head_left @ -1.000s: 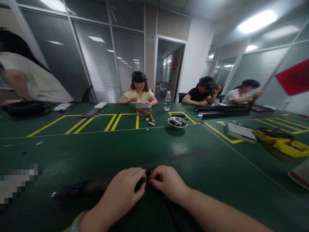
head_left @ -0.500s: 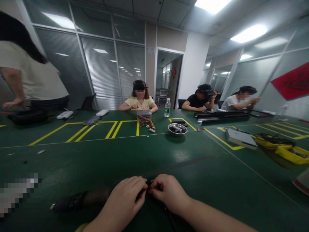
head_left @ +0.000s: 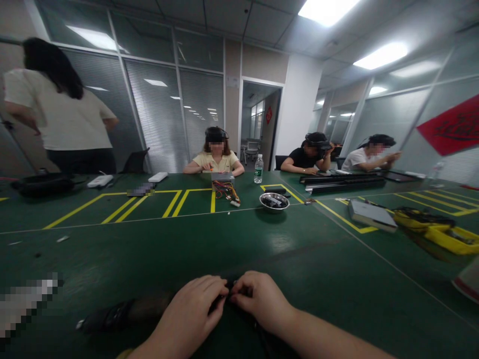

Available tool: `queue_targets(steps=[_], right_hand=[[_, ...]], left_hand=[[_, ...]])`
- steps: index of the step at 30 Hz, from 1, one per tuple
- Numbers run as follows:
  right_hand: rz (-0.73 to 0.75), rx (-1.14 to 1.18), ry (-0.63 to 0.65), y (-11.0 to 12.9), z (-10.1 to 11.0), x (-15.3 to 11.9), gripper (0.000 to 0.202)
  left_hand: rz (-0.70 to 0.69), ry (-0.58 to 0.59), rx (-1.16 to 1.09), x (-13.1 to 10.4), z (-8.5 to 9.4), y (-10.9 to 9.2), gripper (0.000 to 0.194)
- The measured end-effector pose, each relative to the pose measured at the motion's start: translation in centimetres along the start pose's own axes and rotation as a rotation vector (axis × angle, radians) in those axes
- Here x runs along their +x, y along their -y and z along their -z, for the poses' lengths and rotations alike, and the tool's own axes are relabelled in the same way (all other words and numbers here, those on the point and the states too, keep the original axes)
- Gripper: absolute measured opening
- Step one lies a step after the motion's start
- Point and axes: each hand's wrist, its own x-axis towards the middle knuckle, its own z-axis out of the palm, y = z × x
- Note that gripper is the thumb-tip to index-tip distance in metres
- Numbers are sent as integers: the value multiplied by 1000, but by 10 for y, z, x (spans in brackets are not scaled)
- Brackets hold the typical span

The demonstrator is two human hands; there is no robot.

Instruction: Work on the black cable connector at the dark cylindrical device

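Observation:
My left hand and my right hand meet fingertip to fingertip low in the middle of the view, over the green table. Both pinch a small dark part between them; most of it is hidden by my fingers. A dark strap-like object runs from under my left hand toward the left. A black cable trails down from under my right hand.
A metal bowl and a box with coloured wires sit at mid-table. A water bottle stands beyond. A grey box and yellow tray lie right. Three seated people face me; one person stands far left.
My hands stay pinched together on the dark part. The view has tilted slightly up. The person at far left has straightened up and turned away from the table.

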Motion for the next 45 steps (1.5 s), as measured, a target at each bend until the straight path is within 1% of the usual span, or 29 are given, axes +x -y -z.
queue_targets(steps=[6,12,20,23,26,29,32,36,45], right_hand=[[10,-1,4,-1,0,0,7],[4,-12,12,-2,-1,0,9],[-17,-15,20,0,1,-1,8],[4,-11,20,-1,0,0,8],[5,-20,23,-3,-1,0,7],[-5,-27,29,-4,-1,-1,7],[-4,-17,33,-3,-1,-1,8],[9,-15,20,-4,-2,-1,7],[-9,-34,28,-2,0,-1,10]], left_hand=[[-27,7,9,-2,0,3,25],[-34,-15,4,-2,2,1,26],[-15,-4,44,-1,1,1,31],[-26,7,62,-1,1,1,30],[3,-15,58,-1,0,1,29],[34,-48,42,-2,1,1,22],[19,-42,25,-2,4,1,16],[-2,-20,18,-2,6,1,19],[-40,-59,11,0,1,4,20]])
